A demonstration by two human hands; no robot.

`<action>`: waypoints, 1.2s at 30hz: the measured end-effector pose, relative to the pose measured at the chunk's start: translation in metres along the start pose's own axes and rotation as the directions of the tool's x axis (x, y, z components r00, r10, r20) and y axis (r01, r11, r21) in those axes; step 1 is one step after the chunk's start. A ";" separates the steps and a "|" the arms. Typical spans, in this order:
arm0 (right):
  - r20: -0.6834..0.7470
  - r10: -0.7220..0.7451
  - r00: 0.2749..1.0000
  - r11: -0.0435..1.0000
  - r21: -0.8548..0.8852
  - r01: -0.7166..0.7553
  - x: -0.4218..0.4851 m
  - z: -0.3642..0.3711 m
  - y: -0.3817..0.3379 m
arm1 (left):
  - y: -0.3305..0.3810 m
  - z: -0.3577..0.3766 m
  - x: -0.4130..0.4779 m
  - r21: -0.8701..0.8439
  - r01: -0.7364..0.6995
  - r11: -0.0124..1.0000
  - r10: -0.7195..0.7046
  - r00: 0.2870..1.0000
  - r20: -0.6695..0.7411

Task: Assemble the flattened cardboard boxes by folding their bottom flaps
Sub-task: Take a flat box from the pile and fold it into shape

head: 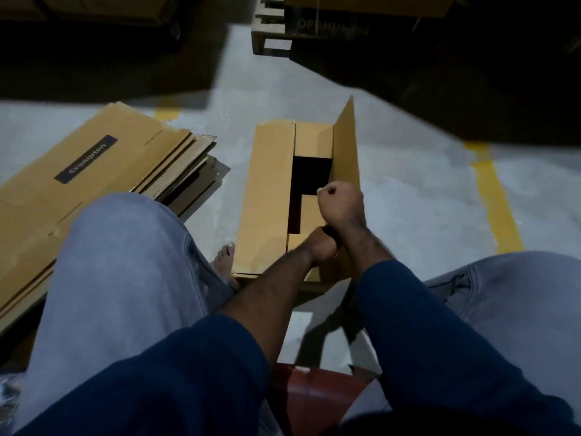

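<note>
A brown cardboard box (267, 190) stands on the floor between my knees with its flaps facing up. The left long flap and both short flaps lie folded inward, leaving a dark gap in the middle. The right long flap (345, 146) stands upright. My right hand (341, 202) is curled into a fist at the near end of that flap and grips it. My left hand (320, 247) rests on the near short flap, its fingers hidden under my right wrist.
A stack of flattened cardboard boxes (94, 184) lies on the floor at the left, against my left knee. My bare foot (224, 259) sits beside the box. A wooden pallet (270, 29) with cartons stands at the back. Yellow floor lines (496, 199) run at the right.
</note>
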State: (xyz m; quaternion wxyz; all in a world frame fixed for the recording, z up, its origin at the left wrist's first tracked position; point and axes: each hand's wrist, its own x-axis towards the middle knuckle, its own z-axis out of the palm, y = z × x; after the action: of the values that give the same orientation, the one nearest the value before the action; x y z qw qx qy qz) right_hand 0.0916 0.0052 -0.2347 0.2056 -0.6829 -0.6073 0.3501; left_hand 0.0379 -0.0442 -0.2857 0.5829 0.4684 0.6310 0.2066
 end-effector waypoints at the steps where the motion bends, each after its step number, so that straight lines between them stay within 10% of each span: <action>1: 0.020 0.021 1.000 0.999 -0.043 -0.020 0.004 0.000 0.008 | -0.001 0.006 0.004 0.118 -0.009 0.993 0.000 0.997 0.077; 9: 0.023 0.328 0.944 0.906 -0.291 -0.308 0.008 0.022 0.112 | -0.052 -0.013 0.008 0.541 0.139 0.830 -0.068 0.986 -0.149; 19: 0.097 0.312 0.945 0.869 -0.432 -0.243 0.038 0.070 0.120 | -0.071 -0.022 0.042 0.251 0.273 0.929 -0.175 0.920 -0.352; 36: 0.119 0.275 0.954 0.845 -0.503 -0.181 0.066 0.069 0.130 | -0.063 -0.005 0.056 0.238 0.269 0.933 -0.200 0.939 -0.279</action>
State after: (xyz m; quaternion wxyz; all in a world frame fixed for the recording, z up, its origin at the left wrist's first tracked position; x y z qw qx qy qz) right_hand 0.1317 0.0368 -0.3874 -0.0738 -0.7442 -0.6062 0.2706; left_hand 0.0180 -0.0266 -0.3657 0.4493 0.4348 0.7735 0.1037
